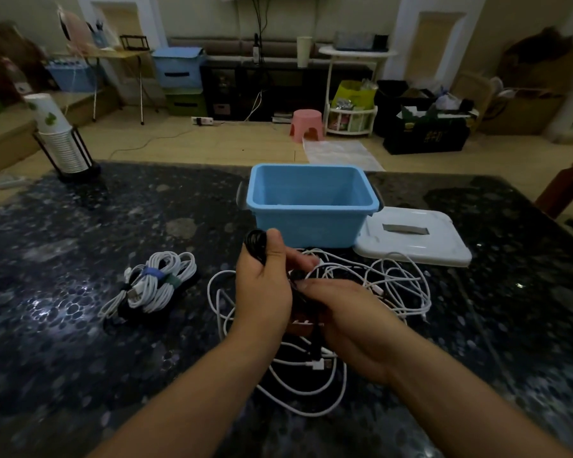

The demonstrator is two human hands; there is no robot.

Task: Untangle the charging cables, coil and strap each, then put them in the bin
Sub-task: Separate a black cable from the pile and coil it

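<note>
The charging cables are lying in three lots around the open blue plastic bin [311, 206] on the dark speckled stone table [80, 358]; a black cable coil [255, 242] is being held up just in front of the bin, gripped by the left hand [262, 289] with the thumb curled over its top; the right hand [348, 312] is lying just beside it, nearer the person than the bin, its fingertips seeming to be pinching a dark strand, though blur is hiding exactly what; loose white thin cables [377, 279] are sprawling in a tangle in front of the bin, under and around both hands; white coiled cables bound with blue and green straps [156, 282] are resting to the left of the bin, well apart from it; a white flat plastic lid [417, 239] is lying just right of the bin. These cords are looking light, limp and springy, likely to uncoil if released; holding across the whole bundle of loops, not by a plug end, is probably safest while strapping.
</note>
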